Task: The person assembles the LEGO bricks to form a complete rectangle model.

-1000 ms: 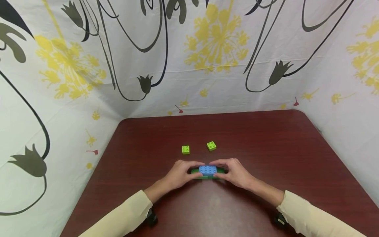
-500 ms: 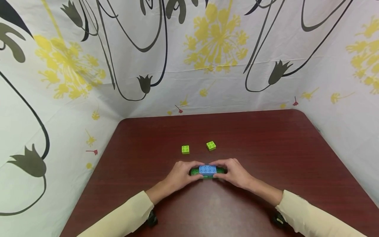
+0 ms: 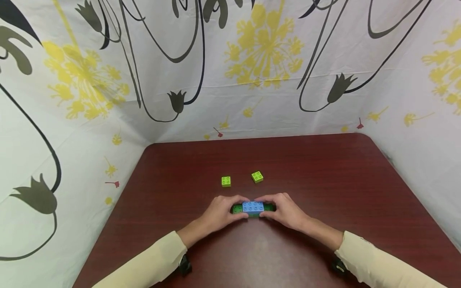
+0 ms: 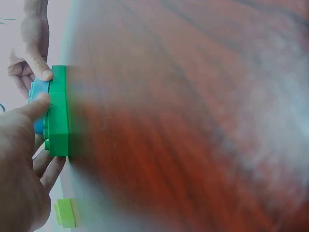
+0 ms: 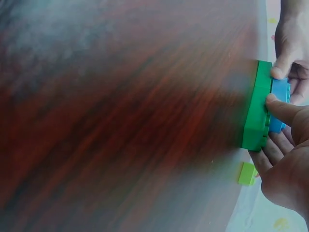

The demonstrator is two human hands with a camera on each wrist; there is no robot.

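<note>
Both hands on the stack at the near-middle of the table [image 3: 324,180]. Left hand [image 3: 219,212] and right hand [image 3: 286,211] each pinch an end of the green brick [image 4: 59,113], thumbs on the near side, fingers curled behind. Blue brick [image 3: 253,206] sits on top, centred. Risk, as a judgement: uneven squeeze could tilt the blue brick or skid the stack on the smooth wood. Farther back, 2 lime bricks, left one [image 3: 225,181] and right one [image 3: 257,177], lie apart, untouched.
</note>
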